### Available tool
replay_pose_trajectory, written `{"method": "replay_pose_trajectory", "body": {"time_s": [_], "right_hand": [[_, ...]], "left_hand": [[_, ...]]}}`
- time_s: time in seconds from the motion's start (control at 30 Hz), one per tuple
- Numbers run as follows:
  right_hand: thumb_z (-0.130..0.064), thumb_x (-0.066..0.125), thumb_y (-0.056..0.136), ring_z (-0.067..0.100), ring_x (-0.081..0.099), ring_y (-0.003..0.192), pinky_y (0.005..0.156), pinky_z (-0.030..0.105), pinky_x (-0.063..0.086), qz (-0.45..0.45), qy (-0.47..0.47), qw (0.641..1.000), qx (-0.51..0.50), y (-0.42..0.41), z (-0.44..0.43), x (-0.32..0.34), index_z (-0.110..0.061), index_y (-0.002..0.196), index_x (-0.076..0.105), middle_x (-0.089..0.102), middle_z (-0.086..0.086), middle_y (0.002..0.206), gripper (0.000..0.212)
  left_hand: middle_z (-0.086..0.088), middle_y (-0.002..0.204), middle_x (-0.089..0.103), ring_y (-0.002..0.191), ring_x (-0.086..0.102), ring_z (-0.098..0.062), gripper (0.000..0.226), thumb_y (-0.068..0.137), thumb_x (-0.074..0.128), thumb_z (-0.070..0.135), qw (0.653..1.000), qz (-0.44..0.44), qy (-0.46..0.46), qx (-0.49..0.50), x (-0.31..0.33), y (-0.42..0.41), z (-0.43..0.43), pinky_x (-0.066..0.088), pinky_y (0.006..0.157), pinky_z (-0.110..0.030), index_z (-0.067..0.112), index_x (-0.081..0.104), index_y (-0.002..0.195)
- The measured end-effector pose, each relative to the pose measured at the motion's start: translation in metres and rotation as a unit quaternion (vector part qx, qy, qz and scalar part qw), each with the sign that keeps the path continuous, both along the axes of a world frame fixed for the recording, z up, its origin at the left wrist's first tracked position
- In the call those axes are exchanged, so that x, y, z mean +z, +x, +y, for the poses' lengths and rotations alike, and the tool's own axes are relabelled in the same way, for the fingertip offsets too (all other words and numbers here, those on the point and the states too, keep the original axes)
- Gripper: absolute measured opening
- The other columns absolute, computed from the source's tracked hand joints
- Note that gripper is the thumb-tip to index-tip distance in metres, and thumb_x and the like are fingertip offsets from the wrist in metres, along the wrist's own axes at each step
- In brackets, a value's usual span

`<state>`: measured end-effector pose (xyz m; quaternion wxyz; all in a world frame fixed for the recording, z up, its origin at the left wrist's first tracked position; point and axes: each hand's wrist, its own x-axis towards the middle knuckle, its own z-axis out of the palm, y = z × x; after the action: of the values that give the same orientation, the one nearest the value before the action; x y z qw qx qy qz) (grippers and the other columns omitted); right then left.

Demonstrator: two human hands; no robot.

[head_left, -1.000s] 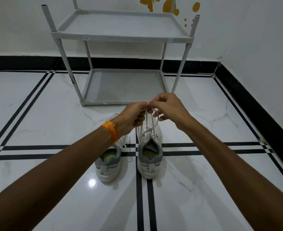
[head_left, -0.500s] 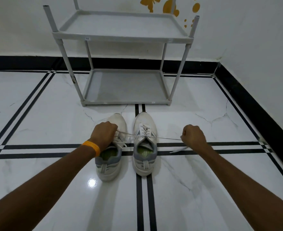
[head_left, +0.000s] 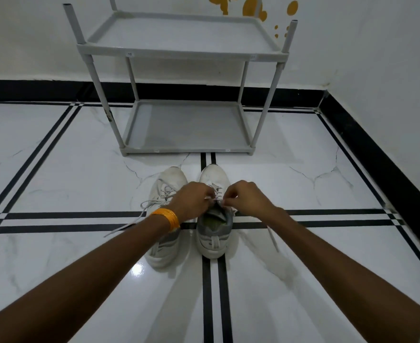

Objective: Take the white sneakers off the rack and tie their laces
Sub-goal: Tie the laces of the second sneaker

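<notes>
Two white sneakers stand side by side on the floor, toes toward the rack. Over the tongue of the right sneaker (head_left: 212, 237) my left hand (head_left: 191, 200) and my right hand (head_left: 247, 198) meet, each pinching part of its lace (head_left: 273, 237). One loose end of that lace trails on the floor to the right. The left sneaker (head_left: 169, 179) is partly under my left wrist, which wears an orange band. Its laces (head_left: 136, 217) lie loose and spread out to the left.
The grey two-shelf rack (head_left: 184, 52) stands just beyond the sneakers against the white wall, both shelves bare. A black skirting runs along the back and right walls (head_left: 377, 154). The floor is glossy white tile with black stripes.
Half a second ago my hands were spread wide apart, pulling the lace taut sideways. Now they have come back together over the right sneaker's tongue.
</notes>
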<state>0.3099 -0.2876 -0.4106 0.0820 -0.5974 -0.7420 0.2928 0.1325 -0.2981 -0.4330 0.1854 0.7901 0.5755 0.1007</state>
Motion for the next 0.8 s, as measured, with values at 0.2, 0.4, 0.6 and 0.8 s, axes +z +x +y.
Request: {"method": "replay_pose_trajectory", "body": {"time_s": [0.2,0.4,0.6,0.8], "right_hand": [[-0.009,0.071,0.080,0.018,0.063,0.070,0.067,0.032,0.053,0.021,-0.024,0.999,-0.034,-0.001,-0.002,-0.010,-0.010,0.072,0.071,0.073,0.009,0.079,0.008],[-0.012,0.058,0.090,0.026,0.064,0.076,0.070,0.039,0.055,-0.034,0.039,0.999,0.000,-0.001,-0.001,-0.016,-0.006,0.086,0.065,0.072,0.013,0.088,0.010],[-0.019,0.065,0.082,0.035,0.062,0.076,0.062,0.036,0.045,-0.145,0.098,0.981,0.080,0.007,-0.016,-0.028,-0.009,0.095,0.054,0.068,0.016,0.090,0.020],[-0.015,0.061,0.085,0.033,0.063,0.077,0.067,0.038,0.049,-0.120,0.085,0.988,0.053,0.008,-0.013,-0.033,-0.008,0.093,0.058,0.070,0.015,0.090,0.011]], "left_hand": [[-0.011,0.095,0.072,0.089,0.066,-0.028,0.006,0.084,0.067,0.013,0.992,-0.102,-0.017,0.071,-0.013,0.000,-0.003,0.054,0.079,-0.039,0.009,0.069,0.087],[-0.020,0.098,0.065,0.089,0.061,-0.038,0.011,0.091,0.053,0.010,0.997,0.070,0.028,-0.022,-0.007,0.001,-0.007,0.046,0.072,-0.042,0.005,0.053,0.101],[-0.023,0.098,0.066,0.090,0.060,-0.042,0.020,0.083,0.052,-0.001,0.988,0.130,0.055,-0.054,-0.002,-0.006,-0.018,0.032,0.065,-0.038,0.002,0.053,0.103],[-0.023,0.095,0.068,0.087,0.062,-0.041,0.018,0.078,0.055,-0.002,0.994,0.098,0.033,-0.019,-0.005,-0.007,-0.023,0.039,0.064,-0.037,0.002,0.057,0.096]]}}
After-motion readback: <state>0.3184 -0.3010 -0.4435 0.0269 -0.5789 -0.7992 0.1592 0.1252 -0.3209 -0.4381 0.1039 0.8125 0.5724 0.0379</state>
